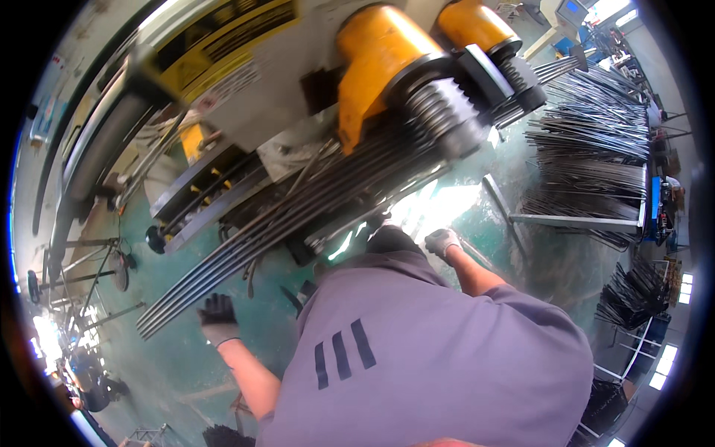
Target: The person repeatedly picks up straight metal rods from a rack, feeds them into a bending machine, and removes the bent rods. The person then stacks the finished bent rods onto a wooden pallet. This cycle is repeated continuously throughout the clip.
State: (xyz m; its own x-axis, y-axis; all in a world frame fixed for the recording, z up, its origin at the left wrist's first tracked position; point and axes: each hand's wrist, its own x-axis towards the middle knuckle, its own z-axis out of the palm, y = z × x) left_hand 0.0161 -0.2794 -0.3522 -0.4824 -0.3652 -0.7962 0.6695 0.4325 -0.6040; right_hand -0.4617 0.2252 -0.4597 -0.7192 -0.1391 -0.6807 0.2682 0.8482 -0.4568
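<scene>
1. The bundle of steel rods (298,216) lies slantwise through the bending machine (246,97), running from the grooved rollers (439,119) under the yellow housings (376,59) down to free ends at the lower left, above the green floor (171,357).
2. Left hand (217,316), in a dark glove, hangs just beside the free rod ends, near but apparently not touching. Its fingers look spread; the grip is apart and holds nothing.
3. Right hand (442,241), in a light grey glove, reaches towards the machine's underside near the rods. Whether its grip is closed on anything cannot be told: the fingers are turned away and blurred.
4. Handling judgement: the rods are long, thin and numerous, so the bundle is likely heavy as a whole and stiff, with some sag and whip at the unsupported ends. Bare steel is probably slippery and possibly oily; the cut ends are likely sharp.
5. Hold judgement: best taken from beneath, a little back from the free ends, both palms under the whole bundle, clear of the rollers where fingers could be pinched.
6. Further stacks of bent rods (588,149) rest on a rack at the right, well apart.
</scene>
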